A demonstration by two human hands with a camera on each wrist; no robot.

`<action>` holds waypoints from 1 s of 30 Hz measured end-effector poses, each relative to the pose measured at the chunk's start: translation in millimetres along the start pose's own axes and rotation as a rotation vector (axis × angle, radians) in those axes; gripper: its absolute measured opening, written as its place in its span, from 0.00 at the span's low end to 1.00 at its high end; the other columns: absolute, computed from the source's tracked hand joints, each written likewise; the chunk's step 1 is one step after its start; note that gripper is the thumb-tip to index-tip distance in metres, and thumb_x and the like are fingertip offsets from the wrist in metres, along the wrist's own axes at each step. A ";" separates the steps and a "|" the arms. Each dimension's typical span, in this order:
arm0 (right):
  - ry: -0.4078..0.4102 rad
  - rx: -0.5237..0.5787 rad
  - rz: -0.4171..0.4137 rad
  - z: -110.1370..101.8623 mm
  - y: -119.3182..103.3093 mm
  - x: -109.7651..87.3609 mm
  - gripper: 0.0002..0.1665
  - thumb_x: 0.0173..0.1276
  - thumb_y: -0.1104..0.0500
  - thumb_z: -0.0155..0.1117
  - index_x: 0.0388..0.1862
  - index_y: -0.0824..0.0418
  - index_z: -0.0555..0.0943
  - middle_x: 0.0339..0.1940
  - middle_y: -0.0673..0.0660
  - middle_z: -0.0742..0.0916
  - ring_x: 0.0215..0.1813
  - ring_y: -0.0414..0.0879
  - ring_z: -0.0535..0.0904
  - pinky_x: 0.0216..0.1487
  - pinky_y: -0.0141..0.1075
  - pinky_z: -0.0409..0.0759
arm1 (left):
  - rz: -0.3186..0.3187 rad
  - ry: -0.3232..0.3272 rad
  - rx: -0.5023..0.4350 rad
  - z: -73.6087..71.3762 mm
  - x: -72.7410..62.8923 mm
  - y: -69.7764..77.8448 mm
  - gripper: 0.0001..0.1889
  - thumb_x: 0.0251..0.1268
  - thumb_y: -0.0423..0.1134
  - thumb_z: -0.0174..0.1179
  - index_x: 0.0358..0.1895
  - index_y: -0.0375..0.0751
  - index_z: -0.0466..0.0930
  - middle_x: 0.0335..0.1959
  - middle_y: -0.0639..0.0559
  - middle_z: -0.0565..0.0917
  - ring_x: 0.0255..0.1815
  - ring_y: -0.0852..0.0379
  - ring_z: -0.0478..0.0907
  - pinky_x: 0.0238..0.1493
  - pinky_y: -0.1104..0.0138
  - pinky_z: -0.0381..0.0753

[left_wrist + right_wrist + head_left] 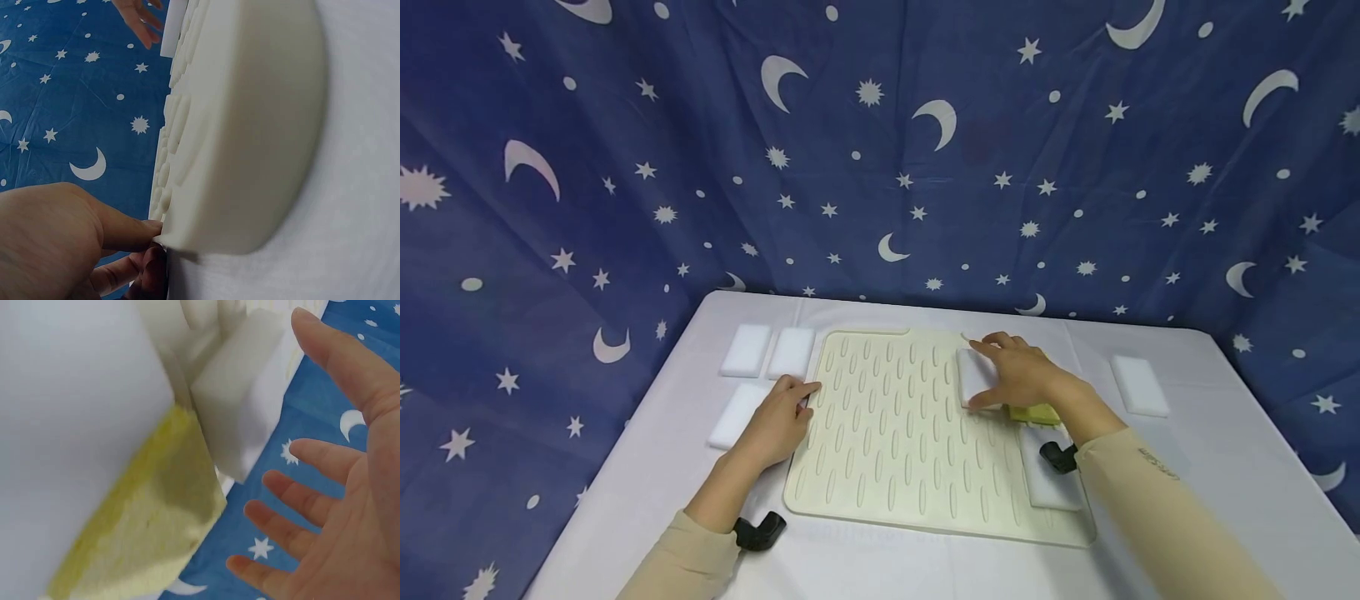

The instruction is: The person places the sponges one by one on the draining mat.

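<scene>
The left hand (778, 421) pinches the left edge of the cream mat (887, 521) between thumb and fingers, while the right hand (1018, 373) has its fingers spread apart over the upright-lying white slab (972, 372) at the mat's far right. Just nearer on the mat lie a yellow block (1033, 414) and a second white slab (1048, 487) — both partly hidden by the right arm. Beyond, on the white-covered desk (1210, 450), three white pieces (747, 350) lie left of the mat and a lone white piece (1138, 385) right.
</scene>
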State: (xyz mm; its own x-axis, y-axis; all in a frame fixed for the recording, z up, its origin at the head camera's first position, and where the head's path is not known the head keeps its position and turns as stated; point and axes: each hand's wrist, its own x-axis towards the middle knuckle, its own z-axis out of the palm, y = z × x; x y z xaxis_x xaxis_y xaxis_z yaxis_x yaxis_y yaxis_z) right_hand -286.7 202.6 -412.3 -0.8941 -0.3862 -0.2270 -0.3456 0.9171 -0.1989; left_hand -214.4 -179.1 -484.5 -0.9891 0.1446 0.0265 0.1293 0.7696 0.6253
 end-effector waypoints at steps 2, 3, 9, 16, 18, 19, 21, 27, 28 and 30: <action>0.011 0.010 -0.004 -2.9 4.2 -3.2 0.62 0.57 0.34 0.78 0.84 0.55 0.61 0.80 0.64 0.67 0.77 0.67 0.63 0.73 0.68 0.63 | 0.004 0.004 -0.001 -0.1 -0.7 -0.6 0.23 0.75 0.31 0.58 0.71 0.36 0.75 0.56 0.43 0.76 0.43 0.57 0.75 0.45 0.62 0.76; 0.015 0.020 -0.007 -4.7 6.2 -5.4 0.61 0.58 0.35 0.77 0.84 0.55 0.61 0.80 0.64 0.67 0.78 0.67 0.63 0.73 0.69 0.63 | 0.003 0.006 -0.001 -0.1 -0.8 -0.9 0.23 0.75 0.31 0.58 0.71 0.36 0.75 0.56 0.43 0.76 0.43 0.57 0.75 0.45 0.62 0.76; 0.026 0.056 -0.002 -12.6 24.0 -16.1 0.59 0.62 0.35 0.75 0.85 0.54 0.59 0.81 0.63 0.65 0.79 0.67 0.59 0.73 0.71 0.60 | -0.003 -0.001 -0.006 -0.6 -0.4 -0.9 0.23 0.76 0.32 0.57 0.72 0.37 0.75 0.56 0.44 0.76 0.43 0.56 0.74 0.46 0.62 0.76; 0.050 0.065 -0.012 -21.0 41.0 -29.4 0.58 0.63 0.36 0.74 0.84 0.57 0.60 0.81 0.65 0.64 0.78 0.70 0.59 0.71 0.73 0.62 | -0.007 -0.007 -0.013 -0.8 0.1 0.6 0.23 0.76 0.32 0.57 0.72 0.37 0.75 0.56 0.44 0.76 0.43 0.57 0.74 0.46 0.62 0.75; 0.054 0.063 -0.014 -23.2 45.3 -32.6 0.57 0.64 0.37 0.74 0.84 0.58 0.60 0.80 0.66 0.65 0.78 0.70 0.59 0.70 0.73 0.63 | -0.009 -0.007 -0.017 -1.0 0.0 0.6 0.23 0.76 0.32 0.57 0.72 0.36 0.75 0.56 0.44 0.76 0.43 0.57 0.74 0.46 0.62 0.75; 0.056 0.062 -0.015 -24.4 47.4 -34.3 0.57 0.65 0.38 0.74 0.84 0.58 0.60 0.80 0.67 0.64 0.78 0.70 0.59 0.70 0.73 0.63 | -0.009 -0.007 -0.019 -1.2 -0.2 0.5 0.23 0.76 0.32 0.57 0.72 0.36 0.75 0.56 0.44 0.76 0.43 0.57 0.74 0.46 0.62 0.75; 0.058 0.066 -0.012 -26.7 51.5 -37.4 0.56 0.65 0.39 0.74 0.83 0.60 0.60 0.80 0.68 0.64 0.78 0.71 0.59 0.69 0.73 0.63 | -0.008 -0.007 -0.021 -1.5 -0.6 0.5 0.23 0.76 0.32 0.57 0.72 0.36 0.75 0.56 0.44 0.76 0.43 0.57 0.74 0.46 0.62 0.75; 0.056 0.080 -0.003 -30.4 66.0 -45.4 0.56 0.66 0.39 0.74 0.83 0.61 0.60 0.80 0.70 0.64 0.78 0.72 0.58 0.70 0.74 0.62 | -0.001 -0.002 -0.019 -2.8 -0.7 -0.1 0.23 0.75 0.31 0.57 0.71 0.35 0.75 0.56 0.44 0.76 0.42 0.57 0.74 0.46 0.62 0.75; 0.056 0.082 -0.002 -30.5 68.9 -46.8 0.56 0.66 0.39 0.74 0.83 0.62 0.60 0.79 0.70 0.64 0.78 0.73 0.58 0.70 0.74 0.62 | 0.000 0.000 -0.019 -2.9 -0.6 -0.2 0.23 0.75 0.31 0.57 0.71 0.35 0.76 0.55 0.44 0.76 0.42 0.57 0.74 0.46 0.62 0.75; 0.054 0.084 0.007 -30.8 74.5 -49.3 0.57 0.65 0.38 0.74 0.83 0.62 0.60 0.79 0.71 0.63 0.78 0.73 0.58 0.70 0.74 0.62 | 0.002 0.002 -0.021 -3.0 -0.5 -0.1 0.23 0.75 0.31 0.58 0.71 0.35 0.76 0.55 0.43 0.76 0.42 0.57 0.74 0.46 0.62 0.75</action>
State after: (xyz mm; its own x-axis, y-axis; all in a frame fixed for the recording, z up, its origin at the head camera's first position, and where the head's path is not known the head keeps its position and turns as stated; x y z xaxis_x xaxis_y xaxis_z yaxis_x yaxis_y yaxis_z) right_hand -277.1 293.0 -386.6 -0.9110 -0.3722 -0.1776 -0.3166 0.9072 -0.2772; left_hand -214.0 -181.1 -482.3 -0.9890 0.1450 0.0289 0.1296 0.7564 0.6412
